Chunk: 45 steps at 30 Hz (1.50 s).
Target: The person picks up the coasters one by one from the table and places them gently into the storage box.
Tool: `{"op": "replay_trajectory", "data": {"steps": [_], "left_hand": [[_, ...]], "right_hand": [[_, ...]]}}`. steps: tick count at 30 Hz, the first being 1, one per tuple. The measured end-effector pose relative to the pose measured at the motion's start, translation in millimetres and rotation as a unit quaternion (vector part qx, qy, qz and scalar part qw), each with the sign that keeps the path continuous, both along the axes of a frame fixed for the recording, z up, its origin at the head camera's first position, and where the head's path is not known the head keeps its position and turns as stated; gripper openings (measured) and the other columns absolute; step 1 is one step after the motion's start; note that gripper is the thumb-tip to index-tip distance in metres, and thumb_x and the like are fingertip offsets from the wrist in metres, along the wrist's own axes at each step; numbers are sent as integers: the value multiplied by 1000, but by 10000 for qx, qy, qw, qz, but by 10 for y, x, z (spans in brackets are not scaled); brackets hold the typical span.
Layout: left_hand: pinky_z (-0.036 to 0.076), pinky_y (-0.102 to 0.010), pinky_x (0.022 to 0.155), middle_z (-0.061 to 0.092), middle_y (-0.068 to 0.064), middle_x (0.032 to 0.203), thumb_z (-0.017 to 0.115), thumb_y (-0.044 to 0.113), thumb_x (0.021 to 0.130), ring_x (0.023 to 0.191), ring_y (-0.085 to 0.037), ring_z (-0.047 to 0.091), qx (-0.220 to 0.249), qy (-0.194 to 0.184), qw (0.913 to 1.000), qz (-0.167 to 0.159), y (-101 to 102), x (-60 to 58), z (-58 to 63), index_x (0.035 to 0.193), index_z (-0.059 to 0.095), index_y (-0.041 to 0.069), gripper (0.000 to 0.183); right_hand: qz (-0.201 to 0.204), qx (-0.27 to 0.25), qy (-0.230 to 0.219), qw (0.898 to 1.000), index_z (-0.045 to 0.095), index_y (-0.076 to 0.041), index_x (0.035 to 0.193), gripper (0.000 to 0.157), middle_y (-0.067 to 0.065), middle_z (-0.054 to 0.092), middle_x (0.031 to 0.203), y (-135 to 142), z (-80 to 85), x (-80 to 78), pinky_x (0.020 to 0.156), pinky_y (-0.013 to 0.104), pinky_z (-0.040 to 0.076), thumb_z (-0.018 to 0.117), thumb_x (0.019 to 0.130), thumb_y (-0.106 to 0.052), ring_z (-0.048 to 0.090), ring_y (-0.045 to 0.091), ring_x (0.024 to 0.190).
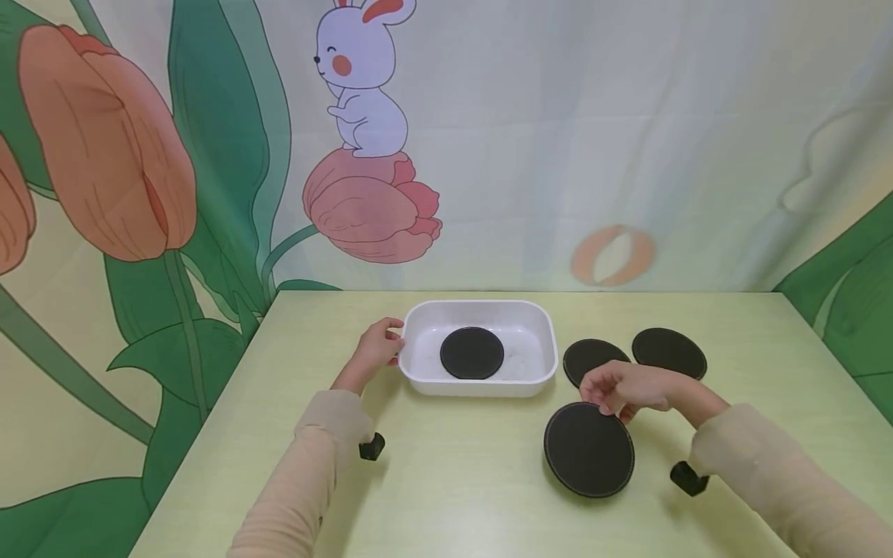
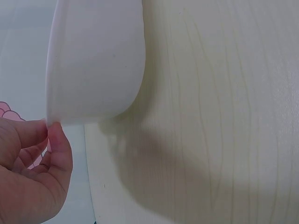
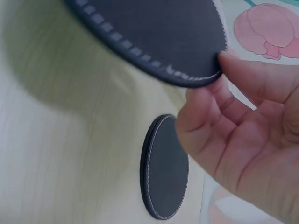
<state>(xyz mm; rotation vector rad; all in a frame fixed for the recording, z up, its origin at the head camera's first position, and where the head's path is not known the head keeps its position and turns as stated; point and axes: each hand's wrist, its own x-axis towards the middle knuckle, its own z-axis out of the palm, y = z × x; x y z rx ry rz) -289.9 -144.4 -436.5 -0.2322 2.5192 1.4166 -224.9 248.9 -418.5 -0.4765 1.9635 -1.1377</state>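
A white rectangular tray [image 1: 477, 387] stands at the back of the table with a round black coaster [image 1: 472, 353] lying in it. My left hand [image 1: 379, 346] pinches the tray's left rim; the left wrist view shows thumb and finger [image 2: 60, 144] at the edge of its wall [image 2: 96, 60]. Between thumb and fingers, my right hand [image 1: 631, 385] holds another black coaster [image 1: 589, 449] by its edge, tilted above the table. White stitching runs round this held coaster [image 3: 159, 32] in the right wrist view. Two spots of black coasters, one [image 1: 593, 358] partly behind my right hand, lie right of the tray.
The farther black coaster [image 1: 670, 351] lies at the right; in the right wrist view, coasters [image 3: 167, 168] appear stacked. The pale wood-grain table [image 1: 446, 480] ends at a printed curtain [image 1: 530, 155] behind the tray. Black wrist devices [image 1: 689, 478] hang under both sleeves.
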Motion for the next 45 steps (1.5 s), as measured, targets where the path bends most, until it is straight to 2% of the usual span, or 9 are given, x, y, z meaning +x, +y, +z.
{"op": "replay_trajectory", "data": {"steps": [6, 11, 18, 25, 34, 39, 45], "left_hand": [[51, -22, 61, 50, -12, 100, 50, 4, 87, 80, -19, 53, 32, -13, 10000, 0, -6, 4, -9, 124, 44, 7, 37], [51, -22, 61, 50, -13, 100, 51, 4, 87, 81, -20, 53, 35, -20, 10000, 27, -6, 5, -10, 124, 44, 7, 37], [51, -22, 61, 51, -13, 102, 51, 5, 87, 82, -20, 53, 0, -56, 10000, 51, -12, -16, -29, 123, 44, 8, 37], [52, -23, 61, 51, -13, 101, 51, 4, 87, 81, -20, 53, 16, -35, 10000, 59, -14, -27, -30, 123, 44, 7, 37], [52, -23, 61, 51, -13, 100, 51, 3, 87, 81, -20, 53, 106, -15, 9999, 37, -28, -35, -44, 123, 44, 7, 37], [52, -23, 61, 51, -13, 101, 51, 4, 87, 81, -20, 53, 133, -6, 9999, 66, -37, -39, -53, 123, 45, 8, 37], [51, -21, 60, 50, -12, 100, 51, 5, 87, 81, -19, 52, 131, -47, 9999, 78, -36, -34, -48, 123, 44, 9, 37]], "right_hand": [[-533, -612, -162, 9966, 51, -2, 95, 18, 0, 47, 77, -89, 47, -49, 54, 26, 46, 52, 78, 4, 47, 12, 63], [-928, -1096, -333, 9891, 51, -7, 95, 15, -1, 49, 79, -187, 97, -97, 55, 24, 46, 54, 81, -1, 49, 12, 62], [-1410, -1515, -438, 9774, 51, -9, 94, 14, -2, 51, 77, -367, 152, -171, 58, 25, 47, 52, 83, 0, 50, 12, 62], [-2105, -1747, -446, 9608, 47, -10, 97, 16, -2, 48, 77, -566, 160, -286, 59, 24, 47, 51, 85, 0, 49, 11, 62], [-2925, -2114, -642, 9304, 45, -8, 97, 17, -4, 49, 70, -809, 136, -410, 58, 22, 49, 45, 85, 4, 51, 9, 61], [-3259, -2190, -766, 9165, 44, -4, 102, 18, -2, 52, 71, -953, 103, -482, 56, 22, 49, 44, 86, 5, 54, 10, 61], [-3454, -2191, -852, 9085, 41, 2, 108, 23, 0, 53, 70, -1103, 51, -547, 56, 21, 48, 43, 86, 6, 55, 10, 60]]}}
